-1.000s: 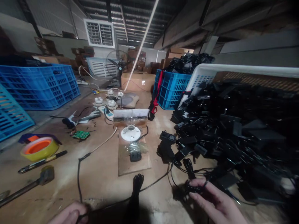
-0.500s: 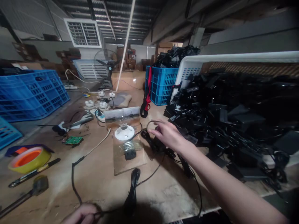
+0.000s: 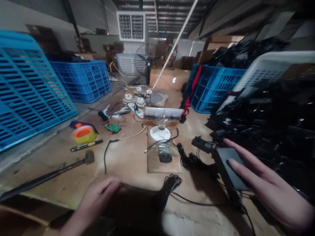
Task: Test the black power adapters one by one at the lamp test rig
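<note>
Low in the view, my left hand [image 3: 102,196] is closed around a black cable. The cable runs right to a tied black cord bundle [image 3: 169,185] just above the table's front edge. At the right, my right hand [image 3: 263,180] grips a black power adapter [image 3: 231,164], thumb on its broad face and fingers along the far side. A cord trails from the adapter's near end. Just beyond it lies a smaller black adapter [image 3: 204,144] with coiled cord. A white lamp holder with a clear bulb [image 3: 160,131] stands on a wooden board [image 3: 154,165] between my hands.
Black adapters [image 3: 275,121] are heaped on the right, by a white basket [image 3: 263,70]. Blue crates [image 3: 211,87] stand behind and at left. A hammer [image 3: 61,168], marker [image 3: 86,145], tape roll [image 3: 84,135] and green circuit board [image 3: 113,127] lie on the left.
The view has swung left. My right hand has left the coiled cord near the board and now holds the power adapter farther right. My left hand shows more fully, still on the cable.
</note>
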Demonstrator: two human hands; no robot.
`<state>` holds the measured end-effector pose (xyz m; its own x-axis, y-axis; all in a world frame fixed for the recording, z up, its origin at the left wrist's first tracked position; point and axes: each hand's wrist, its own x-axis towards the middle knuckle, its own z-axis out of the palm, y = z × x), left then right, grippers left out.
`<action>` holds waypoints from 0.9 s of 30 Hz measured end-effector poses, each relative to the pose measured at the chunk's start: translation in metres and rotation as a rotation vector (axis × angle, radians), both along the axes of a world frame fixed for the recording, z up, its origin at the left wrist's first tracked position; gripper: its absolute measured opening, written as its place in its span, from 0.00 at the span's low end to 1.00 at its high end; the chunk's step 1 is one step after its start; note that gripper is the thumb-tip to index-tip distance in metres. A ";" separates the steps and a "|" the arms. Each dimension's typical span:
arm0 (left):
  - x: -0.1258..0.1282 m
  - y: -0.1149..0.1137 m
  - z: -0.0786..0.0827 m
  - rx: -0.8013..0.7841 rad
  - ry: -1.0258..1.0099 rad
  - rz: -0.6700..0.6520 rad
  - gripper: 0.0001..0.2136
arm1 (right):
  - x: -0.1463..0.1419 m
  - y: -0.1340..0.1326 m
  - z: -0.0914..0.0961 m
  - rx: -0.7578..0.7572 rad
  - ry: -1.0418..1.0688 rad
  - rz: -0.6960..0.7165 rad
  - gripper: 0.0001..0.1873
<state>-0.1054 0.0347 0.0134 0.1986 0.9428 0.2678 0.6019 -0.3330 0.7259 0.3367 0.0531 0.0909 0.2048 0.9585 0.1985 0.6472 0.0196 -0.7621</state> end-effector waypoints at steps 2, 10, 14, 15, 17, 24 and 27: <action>-0.012 0.018 0.010 0.060 0.105 -0.028 0.16 | 0.007 -0.022 -0.014 -0.073 -0.052 0.039 0.41; 0.030 0.013 0.020 0.245 0.310 -0.101 0.09 | -0.077 -0.059 -0.056 0.149 -0.504 0.517 0.27; 0.069 -0.020 0.022 0.150 0.251 -0.271 0.07 | -0.119 -0.046 -0.063 0.155 -0.456 0.769 0.24; 0.074 -0.027 0.020 0.136 0.275 -0.291 0.10 | -0.123 -0.044 -0.066 0.149 -0.442 0.751 0.20; 0.078 -0.034 0.013 0.150 0.304 -0.278 0.12 | -0.123 -0.044 -0.071 0.104 -0.413 0.701 0.15; 0.083 -0.032 0.010 0.251 0.387 -0.175 0.10 | -0.101 -0.066 -0.076 0.010 -0.250 0.641 0.11; 0.087 -0.030 0.010 0.140 0.446 -0.214 0.10 | -0.099 -0.069 -0.073 0.005 -0.203 0.586 0.09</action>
